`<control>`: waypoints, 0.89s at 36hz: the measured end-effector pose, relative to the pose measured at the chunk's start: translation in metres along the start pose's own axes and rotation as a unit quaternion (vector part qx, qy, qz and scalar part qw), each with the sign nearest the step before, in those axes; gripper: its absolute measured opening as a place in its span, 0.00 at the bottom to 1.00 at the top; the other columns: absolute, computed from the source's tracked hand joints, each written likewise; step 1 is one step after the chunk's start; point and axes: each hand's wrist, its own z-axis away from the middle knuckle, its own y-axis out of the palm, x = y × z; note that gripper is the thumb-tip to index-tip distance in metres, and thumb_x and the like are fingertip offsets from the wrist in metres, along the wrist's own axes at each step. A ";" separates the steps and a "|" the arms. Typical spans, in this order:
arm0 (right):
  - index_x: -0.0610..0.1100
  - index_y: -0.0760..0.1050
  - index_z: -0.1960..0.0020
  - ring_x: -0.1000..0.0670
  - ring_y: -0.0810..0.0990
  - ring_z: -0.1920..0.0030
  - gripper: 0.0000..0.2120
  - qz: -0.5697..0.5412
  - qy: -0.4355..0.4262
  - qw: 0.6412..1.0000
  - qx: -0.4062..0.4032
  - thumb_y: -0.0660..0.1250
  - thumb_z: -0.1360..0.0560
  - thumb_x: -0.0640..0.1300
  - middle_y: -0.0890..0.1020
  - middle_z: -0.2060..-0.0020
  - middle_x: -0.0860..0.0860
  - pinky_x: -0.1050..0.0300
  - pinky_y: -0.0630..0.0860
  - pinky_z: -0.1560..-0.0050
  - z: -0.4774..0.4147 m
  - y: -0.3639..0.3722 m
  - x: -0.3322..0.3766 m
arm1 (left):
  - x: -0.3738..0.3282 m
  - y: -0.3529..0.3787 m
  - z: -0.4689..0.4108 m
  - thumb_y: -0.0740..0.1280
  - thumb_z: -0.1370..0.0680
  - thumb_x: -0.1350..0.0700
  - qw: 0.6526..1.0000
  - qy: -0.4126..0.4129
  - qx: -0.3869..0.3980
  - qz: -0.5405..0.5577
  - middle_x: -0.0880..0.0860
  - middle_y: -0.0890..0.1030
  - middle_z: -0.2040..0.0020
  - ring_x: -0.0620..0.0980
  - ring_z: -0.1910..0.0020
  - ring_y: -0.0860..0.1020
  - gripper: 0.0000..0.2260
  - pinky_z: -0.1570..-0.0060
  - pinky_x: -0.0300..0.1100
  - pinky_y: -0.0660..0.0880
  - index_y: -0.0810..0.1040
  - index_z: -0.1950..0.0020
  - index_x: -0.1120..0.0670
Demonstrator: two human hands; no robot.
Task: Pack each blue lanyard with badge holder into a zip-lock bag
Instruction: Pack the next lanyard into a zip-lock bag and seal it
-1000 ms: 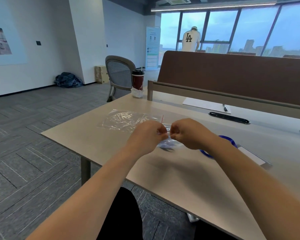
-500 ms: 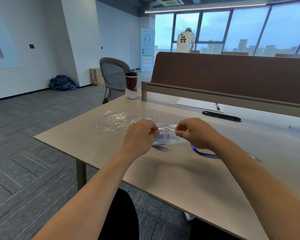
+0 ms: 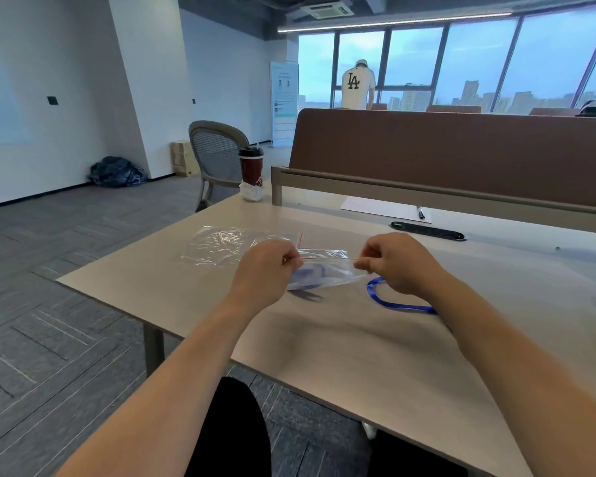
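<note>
Head view. A zip-lock bag (image 3: pixel 327 268) is being held just above the desk (image 3: pixel 324 359), stretched along its top strip between both hands. Its left end is being pinched by the left hand (image 3: pixel 272 266), fingers curled. Its right end is being pinched by the right hand (image 3: pixel 396 263) between thumb and forefinger. A blue lanyard (image 3: pixel 310 274) is lying bunched inside the bag; the badge holder cannot be made out. A second blue lanyard (image 3: pixel 393 303) is lying just right of the bag, partly hidden under the right wrist. Empty clear bags (image 3: pixel 221 246) are lying behind-left of the bag. A lidded coffee cup (image 3: pixel 252 166) is standing well behind it.
</note>
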 end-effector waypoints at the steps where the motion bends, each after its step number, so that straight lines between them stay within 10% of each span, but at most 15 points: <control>1: 0.50 0.76 0.58 0.56 0.75 0.64 0.08 0.001 0.000 1.000 -0.002 0.70 0.23 0.50 0.79 0.65 0.55 0.63 0.66 0.65 0.000 -0.001 0.000 | -0.001 0.000 0.000 0.68 0.22 0.57 1.000 -0.001 0.002 0.003 0.50 0.81 0.58 0.49 0.56 0.77 0.05 0.53 0.43 0.71 0.82 0.57 0.54; 32: 0.47 0.77 0.51 0.55 0.76 0.58 0.01 -0.100 0.035 0.993 -0.043 0.67 0.21 0.44 0.79 0.58 0.55 0.66 0.71 0.61 -0.008 0.012 -0.009 | 0.013 -0.002 -0.002 0.69 0.21 0.56 0.998 -0.034 0.025 0.048 0.47 0.81 0.59 0.46 0.59 0.77 0.02 0.61 0.33 0.69 0.80 0.54 0.52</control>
